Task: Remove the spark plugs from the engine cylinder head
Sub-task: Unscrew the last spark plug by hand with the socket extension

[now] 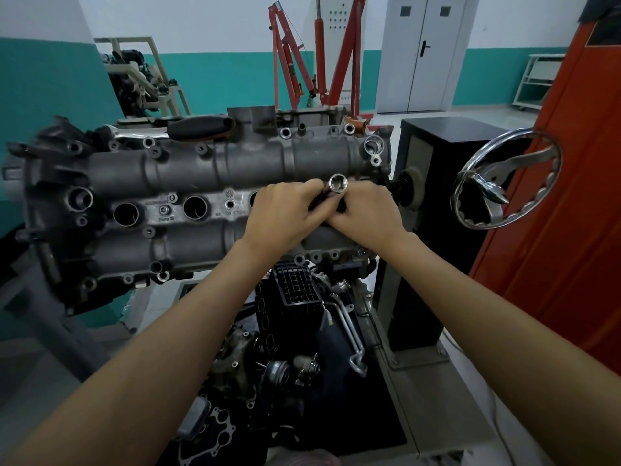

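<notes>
The grey cylinder head point(201, 169) lies across the engine stand, with a row of round spark plug wells; two open wells point(126, 214) point(195, 207) show at the left and a third is half hidden behind my left hand. Both hands meet over the right end of the head. My left hand point(285, 213) and my right hand point(366, 213) both grip a chrome socket tool point(337, 183), whose open hex end points up toward me. The tool's dark shaft is hidden between my fingers. No spark plug is visible.
A chrome handwheel point(507, 178) on the black stand column point(437, 196) sits just right of my hands. An orange cabinet point(571, 196) stands at the far right. A red engine hoist point(312, 62) is behind. A black intake manifold point(295, 290) and engine parts lie below my forearms.
</notes>
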